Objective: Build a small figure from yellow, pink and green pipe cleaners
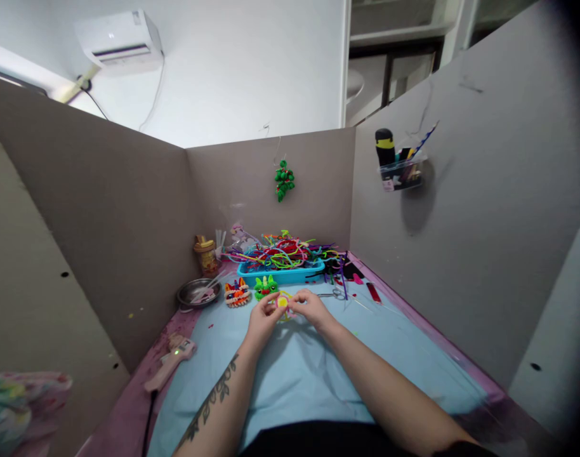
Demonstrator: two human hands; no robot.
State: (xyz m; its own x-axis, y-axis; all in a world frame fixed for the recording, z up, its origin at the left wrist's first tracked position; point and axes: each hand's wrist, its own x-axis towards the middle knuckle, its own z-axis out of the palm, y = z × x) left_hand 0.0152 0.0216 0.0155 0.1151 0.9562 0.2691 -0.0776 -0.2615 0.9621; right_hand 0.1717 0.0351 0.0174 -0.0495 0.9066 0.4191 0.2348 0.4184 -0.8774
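Between my two hands is a small round craft piece (283, 301), yellow in the middle with a pink rim; it looks made of pipe cleaner. My left hand (263, 315) pinches its left side with thumb and fingers. From the right, my right hand (311, 307) closes its fingertips at the other edge. Some yellow-green and pink strands show just below the piece, partly covered by the fingers. Right behind my left hand sits a green fuzzy animal head (266, 287), and left of that an orange, white and blue one (237, 293).
A blue tray (280, 277) heaped with colourful pipe cleaners (285, 254) stands at the back. Scissors (336, 294) lie right of my hands. On the left are a metal bowl (199, 292) and a pink glue gun (172, 363). Grey partitions (271, 143) enclose the table.
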